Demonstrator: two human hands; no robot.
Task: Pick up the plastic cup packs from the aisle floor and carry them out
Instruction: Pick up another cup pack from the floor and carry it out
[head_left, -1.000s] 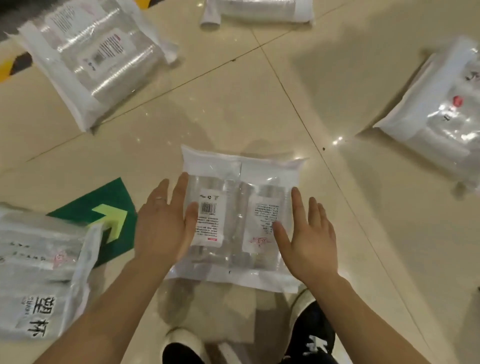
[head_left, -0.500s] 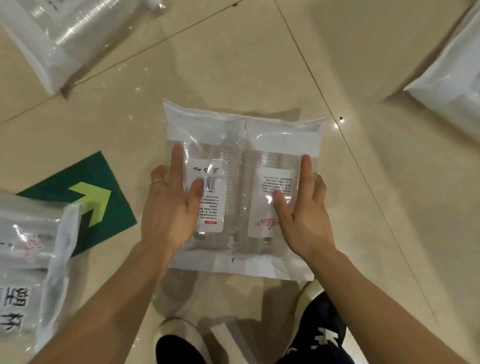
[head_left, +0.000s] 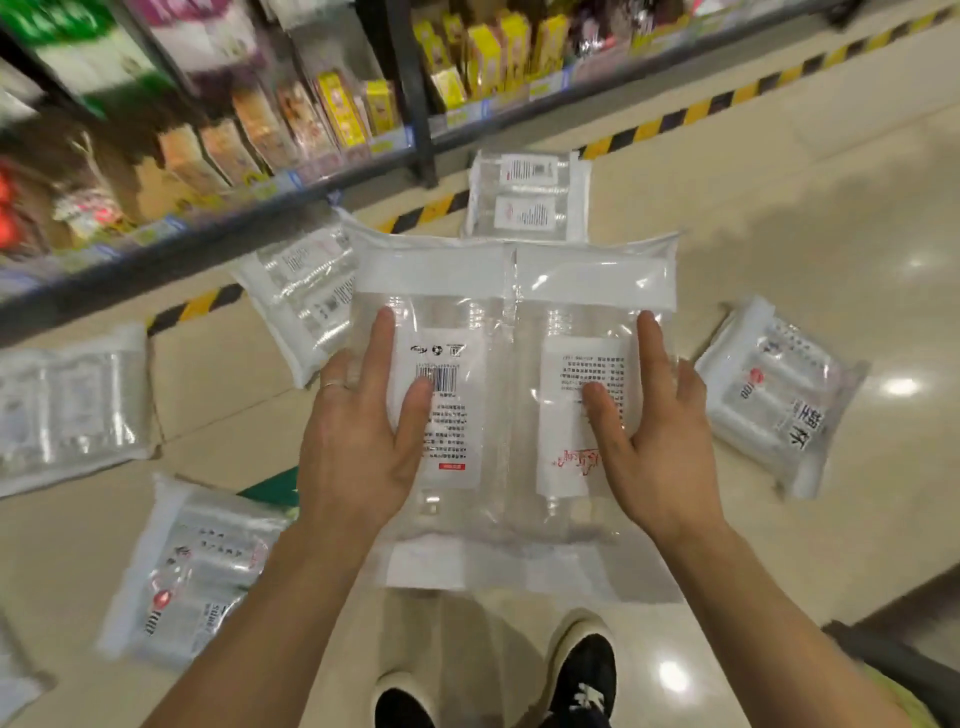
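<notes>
— What have your hands got?

— One cup pack (head_left: 511, 415), held between them in front of me, clear of the floor (head_left: 779, 234) and above my shoes (head_left: 582, 670). My left hand (head_left: 358, 441) grips its left side, thumb and forefinger laid on the barcode label, the other fingers tucked under the edge. My right hand (head_left: 660, 452) does the same on the right side, thumb on the printed label. There is a ring (head_left: 332, 384) on my left hand.

— How does the pack lie?

— Flat, face up, white band at the far end, two sleeves of clear cups side by side.

— And around it?

— Five more packs lie on the floor. The tilted pack (head_left: 306, 296) is partly hidden behind the held one's far-left corner. The far pack (head_left: 527, 195) sits beyond it, against the yellow-and-black stripe (head_left: 675, 117). The right pack (head_left: 779, 389) lies to my right, the left pack (head_left: 72, 405) far to my left, and the near-left pack (head_left: 192, 566) beside my left forearm. A corner of a green floor mark (head_left: 275, 488) shows by my left wrist. The shelf (head_left: 208, 239) of boxed goods runs past the stripe, blurred.
</notes>
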